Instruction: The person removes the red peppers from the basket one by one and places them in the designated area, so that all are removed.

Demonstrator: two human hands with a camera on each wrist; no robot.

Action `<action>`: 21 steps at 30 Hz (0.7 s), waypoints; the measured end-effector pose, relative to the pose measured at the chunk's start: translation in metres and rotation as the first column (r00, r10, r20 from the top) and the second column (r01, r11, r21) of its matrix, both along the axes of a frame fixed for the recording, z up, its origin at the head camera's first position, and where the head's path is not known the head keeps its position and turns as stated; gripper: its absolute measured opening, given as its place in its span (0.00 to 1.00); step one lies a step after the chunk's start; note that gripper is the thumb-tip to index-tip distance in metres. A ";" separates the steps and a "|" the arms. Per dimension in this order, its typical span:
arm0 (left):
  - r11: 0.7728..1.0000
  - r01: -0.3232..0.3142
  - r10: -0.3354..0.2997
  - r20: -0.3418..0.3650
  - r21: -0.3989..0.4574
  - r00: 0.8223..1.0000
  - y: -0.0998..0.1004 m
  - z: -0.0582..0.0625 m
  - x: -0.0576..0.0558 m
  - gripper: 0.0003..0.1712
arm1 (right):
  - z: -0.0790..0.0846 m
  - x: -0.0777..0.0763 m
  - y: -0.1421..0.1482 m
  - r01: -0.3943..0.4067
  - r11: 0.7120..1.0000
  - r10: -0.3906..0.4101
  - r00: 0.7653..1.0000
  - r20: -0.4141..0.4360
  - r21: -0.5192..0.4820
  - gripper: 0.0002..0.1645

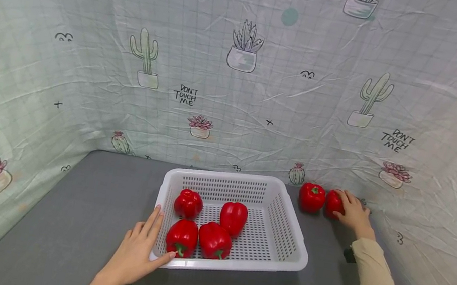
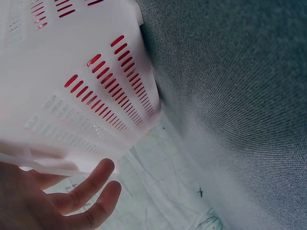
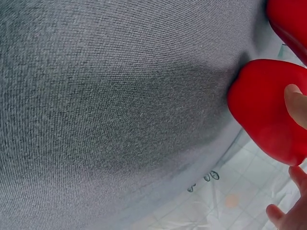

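Note:
At the back right, my right hand (image 1: 355, 216) grips a red bell pepper (image 1: 333, 205) lying on its side. In the right wrist view the thumb (image 3: 296, 103) presses its near face and a fingertip meets the far end. Another red bell pepper (image 1: 311, 197) sits just left of it, stem up. My left hand (image 1: 136, 248) rests on the near-left corner of a white plastic basket (image 1: 234, 265), fairly straight fingers along the left rim and thumb over the front rim. Several red bell peppers (image 1: 214, 240) lie in the basket's left half.
A dark grey cloth-like surface (image 1: 95, 221) lies under everything. Behind and on both sides hangs a pale curtain (image 1: 207, 57) printed with cacti, close behind the two bell peppers outside the basket. The basket's slotted wall (image 2: 91, 96) shows red through its gaps.

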State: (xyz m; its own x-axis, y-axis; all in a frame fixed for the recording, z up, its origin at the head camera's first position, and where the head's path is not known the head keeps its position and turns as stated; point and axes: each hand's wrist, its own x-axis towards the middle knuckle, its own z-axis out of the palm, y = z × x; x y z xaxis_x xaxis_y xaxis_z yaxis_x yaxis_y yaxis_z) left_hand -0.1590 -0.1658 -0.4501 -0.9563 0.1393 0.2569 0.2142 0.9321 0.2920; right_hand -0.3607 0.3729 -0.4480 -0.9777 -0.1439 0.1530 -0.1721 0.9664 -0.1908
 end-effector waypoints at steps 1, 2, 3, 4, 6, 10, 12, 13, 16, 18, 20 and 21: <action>1.000 0.000 0.000 0.000 0.000 1.000 0.000 0.000 0.000 0.54 | 0.001 0.001 0.000 -0.002 1.000 0.002 1.000 0.000 0.003 0.39; 1.000 -0.001 0.001 -0.001 0.000 1.000 0.000 0.000 0.000 0.54 | 0.002 0.002 0.001 -0.004 1.000 0.004 1.000 -0.002 0.008 0.39; 1.000 0.000 0.000 -0.003 0.000 1.000 0.000 0.000 -0.001 0.54 | 0.003 0.003 0.001 -0.006 1.000 0.006 1.000 -0.005 0.012 0.39; 1.000 0.000 0.000 -0.002 0.000 1.000 0.001 0.000 -0.001 0.54 | 0.004 0.004 0.002 -0.009 1.000 0.009 1.000 -0.009 0.017 0.39; 1.000 0.000 0.000 -0.003 0.000 1.000 0.001 0.000 -0.001 0.54 | 0.006 0.005 0.003 -0.013 1.000 0.013 1.000 -0.020 0.024 0.40; 1.000 0.002 -0.002 -0.004 -0.004 1.000 0.001 0.000 0.000 0.53 | 0.011 0.007 0.004 -0.033 0.999 0.036 0.997 -0.068 0.042 0.41; 1.000 0.004 -0.004 -0.007 -0.007 1.000 0.001 0.000 -0.001 0.53 | 0.013 0.008 0.004 -0.048 0.998 0.052 0.994 -0.095 0.049 0.41; 1.000 0.005 -0.005 -0.006 -0.008 1.000 0.001 0.000 -0.001 0.53 | 0.013 0.009 0.004 -0.054 0.997 0.059 0.993 -0.106 0.051 0.41; 1.000 0.007 -0.007 -0.008 -0.011 1.000 0.000 0.000 -0.001 0.53 | 0.017 0.013 0.001 -0.068 0.996 0.075 0.989 -0.124 0.062 0.41; 1.000 0.007 -0.007 -0.007 -0.010 1.000 0.000 0.000 -0.001 0.53 | 0.019 0.016 -0.002 -0.070 0.995 0.078 0.989 -0.127 0.069 0.41; 1.000 0.007 -0.007 -0.003 -0.006 1.000 0.000 0.000 -0.001 0.54 | 0.022 0.020 -0.005 -0.069 0.994 0.080 0.988 -0.130 0.086 0.40; 1.000 0.007 -0.007 0.000 -0.006 1.000 0.001 0.000 -0.001 0.54 | 0.023 0.022 -0.008 -0.070 0.994 0.082 0.988 -0.132 0.089 0.40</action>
